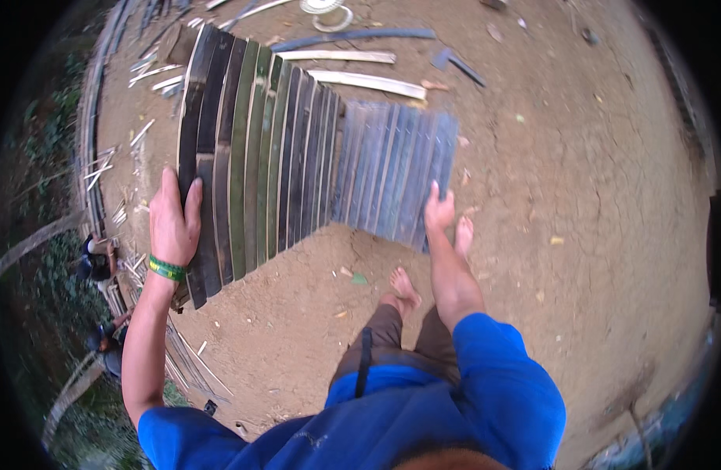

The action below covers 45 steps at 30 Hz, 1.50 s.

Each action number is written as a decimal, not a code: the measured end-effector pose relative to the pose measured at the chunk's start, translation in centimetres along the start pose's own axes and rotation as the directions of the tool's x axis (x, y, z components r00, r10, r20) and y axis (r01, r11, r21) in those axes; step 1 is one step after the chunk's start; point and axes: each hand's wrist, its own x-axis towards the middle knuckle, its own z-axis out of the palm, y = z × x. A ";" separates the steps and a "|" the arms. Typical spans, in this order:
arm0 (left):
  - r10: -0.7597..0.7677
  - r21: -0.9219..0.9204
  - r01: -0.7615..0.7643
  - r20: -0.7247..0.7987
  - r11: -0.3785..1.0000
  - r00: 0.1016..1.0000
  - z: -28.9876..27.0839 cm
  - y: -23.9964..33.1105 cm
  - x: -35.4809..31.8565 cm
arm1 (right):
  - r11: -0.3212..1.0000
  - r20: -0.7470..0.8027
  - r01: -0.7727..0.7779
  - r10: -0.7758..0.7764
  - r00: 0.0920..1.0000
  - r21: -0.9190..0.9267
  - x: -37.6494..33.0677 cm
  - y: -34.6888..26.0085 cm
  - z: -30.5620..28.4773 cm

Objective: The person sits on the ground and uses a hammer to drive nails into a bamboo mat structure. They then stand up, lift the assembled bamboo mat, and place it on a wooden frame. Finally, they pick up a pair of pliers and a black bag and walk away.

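Note:
Between my hands is a slatted bamboo chair [254, 157], made of dark, greenish and grey strips laid side by side. Its wider panel is at the left, and a smaller greyish panel [393, 172] joins it at an angle on the right. My left hand [176, 219] grips the outer left edge, with its thumb on the top strip and the other fingers partly hidden. At the far right edge, my right hand [439, 210] holds the smaller panel, its lower fingers out of sight behind the rim. The underside of the chair is mostly hidden.
Split bamboo strips [368, 81] and a dark pole [356, 35] lie on the dirt ground beyond the chair. A white round object [323, 8] is at the top. Two people [98, 262] are at the left, beside long poles and plants. My bare feet [405, 288] stand close by.

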 end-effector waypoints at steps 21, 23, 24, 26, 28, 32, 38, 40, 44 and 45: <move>-0.479 0.083 0.483 -0.072 0.871 0.875 5.6 -28.8 -0.4 | 0.998 0.126 0.065 -0.064 0.990 -0.007 -2.4 -2.6 9.1; -0.485 0.120 0.496 -0.111 0.860 0.868 7.7 -33.7 -0.6 | 0.997 0.120 0.081 -0.082 0.989 0.014 -2.9 -2.0 10.5; -0.495 0.148 0.507 -0.109 0.849 0.862 8.4 -36.1 -0.5 | 0.997 0.114 0.072 -0.074 0.991 0.023 -3.4 -2.2 11.0; -0.505 0.201 0.530 -0.163 0.824 0.847 10.3 -41.3 -1.6 | 0.998 0.114 0.058 -0.061 0.992 0.024 -4.7 -3.7 11.4; -0.650 0.224 0.644 -0.057 0.731 0.758 11.1 -46.1 -1.7 | 0.996 0.154 0.051 -0.038 0.987 -0.078 -6.6 -6.2 12.4; -0.640 0.325 0.693 -0.268 0.643 0.720 15.6 -46.2 -0.6 | 0.993 0.102 0.083 -0.075 0.992 -0.080 -7.8 -7.3 13.5; -0.567 0.380 0.675 -0.366 0.633 0.737 16.3 -45.2 -0.9 | 0.985 0.091 0.059 -0.045 0.995 -0.162 -8.7 -8.4 13.5; -0.538 0.401 0.665 -0.393 0.630 0.746 16.5 -45.6 -1.5 | 0.993 0.140 0.082 -0.069 0.988 -0.089 -9.0 -7.9 13.1; -0.461 0.476 0.611 -0.402 0.633 0.791 16.9 -44.0 -2.1 | 0.984 0.149 0.149 -0.133 0.980 -0.100 -9.1 -6.0 13.1; -0.461 0.514 0.585 -0.360 0.627 0.811 17.1 -45.1 -2.6 | 0.967 0.123 0.143 -0.119 0.985 -0.209 -9.6 -6.1 13.1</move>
